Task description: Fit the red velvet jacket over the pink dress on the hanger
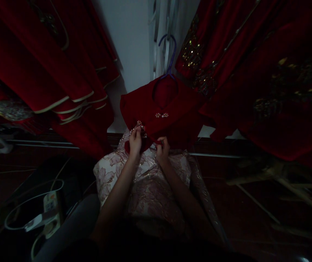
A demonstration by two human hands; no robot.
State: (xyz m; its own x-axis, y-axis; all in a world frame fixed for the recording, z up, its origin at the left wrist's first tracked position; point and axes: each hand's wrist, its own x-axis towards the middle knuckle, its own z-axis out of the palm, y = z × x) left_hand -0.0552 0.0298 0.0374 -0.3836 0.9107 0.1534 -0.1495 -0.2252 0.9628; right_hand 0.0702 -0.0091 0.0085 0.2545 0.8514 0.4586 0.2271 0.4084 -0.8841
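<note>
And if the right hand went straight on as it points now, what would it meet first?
Most likely the red garment, which the right hand seems to be pinching; depth is unclear in dim light.

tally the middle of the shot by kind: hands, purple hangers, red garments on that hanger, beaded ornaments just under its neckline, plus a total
Hands: 2 (left hand, right hand)
Purple hanger: 1
Red garment on it: 1
Beaded ornament just under the neckline: 1
Total: 5
</note>
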